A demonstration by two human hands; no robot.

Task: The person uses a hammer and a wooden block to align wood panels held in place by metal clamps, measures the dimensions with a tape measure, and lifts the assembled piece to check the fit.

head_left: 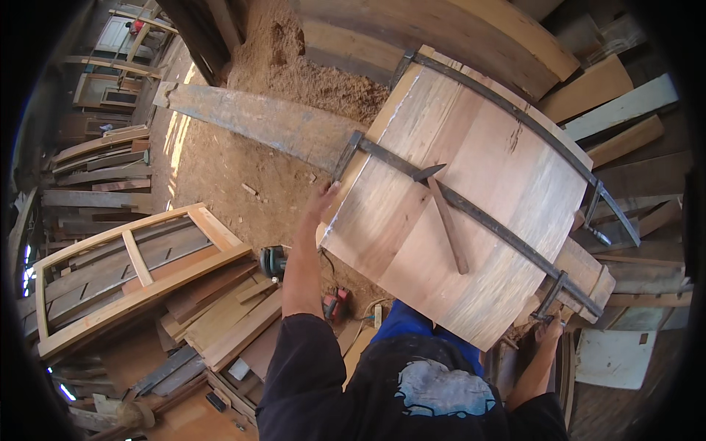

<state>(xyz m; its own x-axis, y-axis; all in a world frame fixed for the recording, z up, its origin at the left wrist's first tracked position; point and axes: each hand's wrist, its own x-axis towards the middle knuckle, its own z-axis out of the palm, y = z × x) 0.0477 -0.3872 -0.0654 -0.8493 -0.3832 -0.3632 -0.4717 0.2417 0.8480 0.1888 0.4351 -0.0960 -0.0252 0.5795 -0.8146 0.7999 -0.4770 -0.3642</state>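
A wide panel of glued wooden boards point(485, 169) lies in front of me, with a line of whitish glue along its left edge. Two long metal bar clamps cross it: a near bar clamp point(485, 213) and a far bar clamp point(515, 110). My left hand point(328, 197) is closed at the panel's left edge, by the near clamp's end jaw; its fingers are partly hidden. At the lower right, my right hand point(548, 331) grips the screw end of that same clamp. A hammer point(448, 231) rests on the panel, its head against the near bar.
A wooden frame point(140, 268) leans over stacked boards point(235, 323) on the left. Near my left forearm are a dark green power tool point(272, 261) and a red tool point(336, 303). Sawdust point(294, 73) is heaped beyond a long plank point(257, 125). More timber point(625, 143) lies right.
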